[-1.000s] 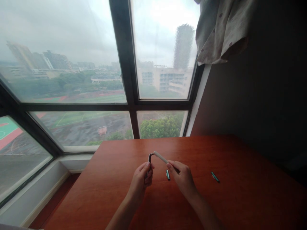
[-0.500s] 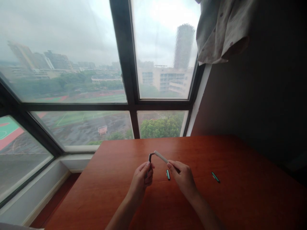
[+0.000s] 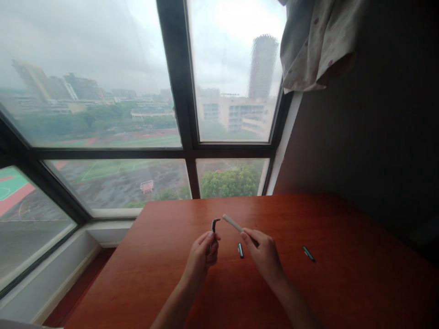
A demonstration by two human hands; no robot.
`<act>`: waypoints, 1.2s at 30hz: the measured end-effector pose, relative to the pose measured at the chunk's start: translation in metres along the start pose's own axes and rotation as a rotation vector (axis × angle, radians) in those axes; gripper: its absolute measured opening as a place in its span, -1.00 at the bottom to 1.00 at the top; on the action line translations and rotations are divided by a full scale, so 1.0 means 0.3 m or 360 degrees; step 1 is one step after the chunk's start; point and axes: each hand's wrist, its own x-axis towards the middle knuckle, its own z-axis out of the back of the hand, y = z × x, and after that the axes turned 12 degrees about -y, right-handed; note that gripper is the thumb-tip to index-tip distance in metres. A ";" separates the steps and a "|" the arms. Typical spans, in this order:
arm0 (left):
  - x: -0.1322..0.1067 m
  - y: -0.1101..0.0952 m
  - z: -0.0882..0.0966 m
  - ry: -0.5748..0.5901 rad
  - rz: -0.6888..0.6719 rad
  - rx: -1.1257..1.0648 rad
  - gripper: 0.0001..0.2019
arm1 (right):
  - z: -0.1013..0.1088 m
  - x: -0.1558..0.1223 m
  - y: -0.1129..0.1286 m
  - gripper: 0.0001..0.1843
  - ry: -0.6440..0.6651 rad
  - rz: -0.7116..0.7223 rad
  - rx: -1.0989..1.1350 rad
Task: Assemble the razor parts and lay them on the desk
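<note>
The left hand [image 3: 204, 249] grips a razor handle [image 3: 214, 225], bent neck up; a firm thumb should steady its tip. Just apart slants a pale rod [image 3: 232, 222], pinched by the right hand [image 3: 261, 249] over the table [image 3: 137, 274], near a razor cartridge [image 3: 240, 250]; a second cartridge [image 3: 308, 254] lies farther right.

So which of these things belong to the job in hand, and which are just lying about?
In the job:
dark bent-tipped tool, in the left hand
pale stick, in the right hand
probably the two small green-and-black pieces, lying on the table

Apparently just about:
pale garment, hanging by the window
</note>
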 end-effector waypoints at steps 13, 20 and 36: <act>-0.016 -0.008 -0.013 -0.0028 0.0027 0.0005 -0.65 | 0.002 -0.003 0.023 -0.59 0.0104 -0.0069 0.0187; -0.011 0.000 -0.009 0.0018 0.0003 0.0011 -0.64 | 0.002 0.000 0.016 -0.60 0.0074 -0.0113 0.0220; -0.013 -0.005 -0.011 -0.0026 -0.0041 0.0044 -0.64 | 0.004 -0.006 0.035 -0.61 0.0120 -0.0116 0.0321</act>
